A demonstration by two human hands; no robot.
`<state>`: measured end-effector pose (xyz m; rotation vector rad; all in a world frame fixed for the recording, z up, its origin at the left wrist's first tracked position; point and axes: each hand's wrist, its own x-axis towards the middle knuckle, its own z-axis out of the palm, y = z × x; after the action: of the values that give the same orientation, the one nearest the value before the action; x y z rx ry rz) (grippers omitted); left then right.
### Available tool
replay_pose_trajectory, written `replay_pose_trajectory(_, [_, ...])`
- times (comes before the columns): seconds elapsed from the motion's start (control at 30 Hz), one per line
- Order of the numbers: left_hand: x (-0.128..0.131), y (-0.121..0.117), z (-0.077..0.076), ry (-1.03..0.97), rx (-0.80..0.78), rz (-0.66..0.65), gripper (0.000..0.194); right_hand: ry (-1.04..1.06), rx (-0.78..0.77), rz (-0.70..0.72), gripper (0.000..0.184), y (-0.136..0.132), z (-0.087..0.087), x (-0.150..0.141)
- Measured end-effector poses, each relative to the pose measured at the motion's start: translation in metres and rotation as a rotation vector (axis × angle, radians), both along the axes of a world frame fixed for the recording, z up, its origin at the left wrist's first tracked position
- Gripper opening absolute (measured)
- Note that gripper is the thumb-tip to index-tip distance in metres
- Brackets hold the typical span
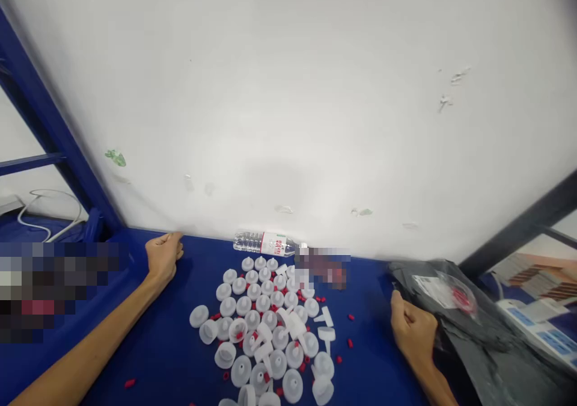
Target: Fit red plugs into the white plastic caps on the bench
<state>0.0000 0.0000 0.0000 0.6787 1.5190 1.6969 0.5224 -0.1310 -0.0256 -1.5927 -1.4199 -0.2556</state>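
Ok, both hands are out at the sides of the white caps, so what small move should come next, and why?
Probably open the left hand and bring it towards the leftmost round white plastic cap. That hand is curled with nothing visible in it, and this cap sits at the group's outer edge, closer to it than to the right hand.

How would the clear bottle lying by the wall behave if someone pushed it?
The clear bottle would probably roll, being rounded and on its side, though the wall right behind it may stop it going that way. Its ribbed, see-through plastic suggests some give when squeezed.
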Motion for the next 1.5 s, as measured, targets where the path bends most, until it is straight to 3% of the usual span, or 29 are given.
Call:
replay_pose_trajectory(0.3, [-0.021,0.003,0.012,-0.351,0.003,-0.25,0.036,0.009,-0.02,-0.014,0.053,-0.001,-0.001,0.001])
replay_pose_trajectory(0.67, [-0.03,0.006,0.006,-0.695,0.006,-0.514,0.03,0.016,-0.025,-0.033,0.051,0.0,-0.003,0.003])
replay_pose_trajectory(0.83, [-0.029,0.0,0.011,-0.783,-0.014,-0.692,0.022,0.018,-0.027,-0.042,0.051,0.0,-0.005,0.004])
replay_pose_trajectory(1.0, [-0.028,-0.01,0.016,-0.805,-0.146,-0.845,0.04,0.027,-0.023,-0.05,0.051,0.0,-0.003,0.003])
replay_pose_trajectory(1.13, [-0.031,-0.013,0.012,-0.831,-0.216,-0.881,0.05,0.034,-0.025,-0.05,0.052,-0.001,-0.003,0.003])
replay_pose_trajectory(1.5, [-0.045,-0.002,-0.003,-0.972,-0.287,-0.903,0.049,0.039,-0.018,-0.052,0.052,0.0,-0.003,0.003])
